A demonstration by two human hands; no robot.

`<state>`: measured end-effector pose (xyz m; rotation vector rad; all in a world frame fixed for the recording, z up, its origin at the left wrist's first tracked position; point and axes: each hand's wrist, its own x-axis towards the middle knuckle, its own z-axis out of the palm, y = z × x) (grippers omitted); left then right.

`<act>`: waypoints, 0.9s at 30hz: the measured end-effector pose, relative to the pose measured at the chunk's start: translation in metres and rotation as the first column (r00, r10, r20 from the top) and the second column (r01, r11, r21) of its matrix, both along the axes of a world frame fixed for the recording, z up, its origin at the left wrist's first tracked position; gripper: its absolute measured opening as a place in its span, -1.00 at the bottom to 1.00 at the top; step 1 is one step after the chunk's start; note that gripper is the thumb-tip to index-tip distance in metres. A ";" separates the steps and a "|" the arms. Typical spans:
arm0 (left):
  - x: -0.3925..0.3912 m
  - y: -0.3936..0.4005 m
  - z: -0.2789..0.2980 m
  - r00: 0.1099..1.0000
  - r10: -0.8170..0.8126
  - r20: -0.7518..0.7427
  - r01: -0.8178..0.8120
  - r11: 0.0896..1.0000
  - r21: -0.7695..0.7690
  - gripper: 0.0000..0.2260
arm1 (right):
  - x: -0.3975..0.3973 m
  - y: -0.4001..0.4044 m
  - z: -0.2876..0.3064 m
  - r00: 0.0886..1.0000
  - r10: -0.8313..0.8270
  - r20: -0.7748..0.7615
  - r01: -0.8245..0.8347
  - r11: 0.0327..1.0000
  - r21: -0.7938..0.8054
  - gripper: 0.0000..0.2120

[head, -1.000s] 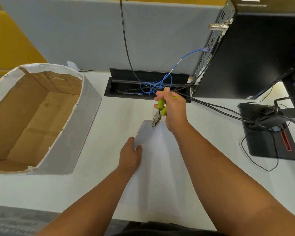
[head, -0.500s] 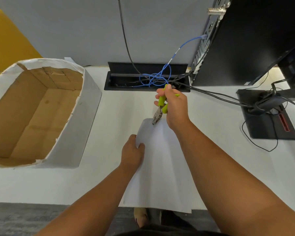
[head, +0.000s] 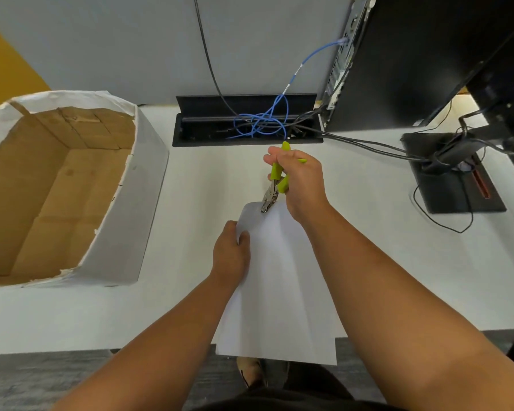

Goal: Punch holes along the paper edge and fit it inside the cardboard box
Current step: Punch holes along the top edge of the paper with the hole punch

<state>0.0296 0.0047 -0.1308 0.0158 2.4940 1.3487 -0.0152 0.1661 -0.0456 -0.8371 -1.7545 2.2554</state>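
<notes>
A white paper sheet (head: 279, 286) is held above the desk, its near end hanging past the desk's front edge. My left hand (head: 231, 256) pinches the sheet's left edge. My right hand (head: 301, 182) grips a hole punch (head: 275, 186) with lime-green handles; its metal jaws bite the sheet's far edge. An open cardboard box (head: 57, 185), wrapped in white paper on the outside, stands at the left of the desk, with nothing inside it.
A black cable tray (head: 247, 121) with tangled blue and black cables lies at the back of the white desk (head: 196, 203). A black computer tower (head: 404, 60) and a monitor stand base (head: 454, 179) occupy the right side. A grey partition rises behind.
The view has tilted down, showing more of the sheet's near end and the floor. Both hands keep the same grips, and the punch stays at the sheet's far edge.
</notes>
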 end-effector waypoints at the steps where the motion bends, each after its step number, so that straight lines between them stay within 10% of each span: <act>1: -0.001 0.001 0.001 1.000 0.010 0.009 -0.010 1.000 0.001 -0.84 | -0.001 0.003 -0.001 1.000 0.009 0.001 -0.009 1.000 -0.025 -0.87; 27: -0.022 0.011 0.009 0.992 0.129 0.009 -0.128 0.979 0.158 -0.78 | -0.018 0.001 -0.008 0.991 0.130 -0.012 -0.130 0.991 -0.024 -0.76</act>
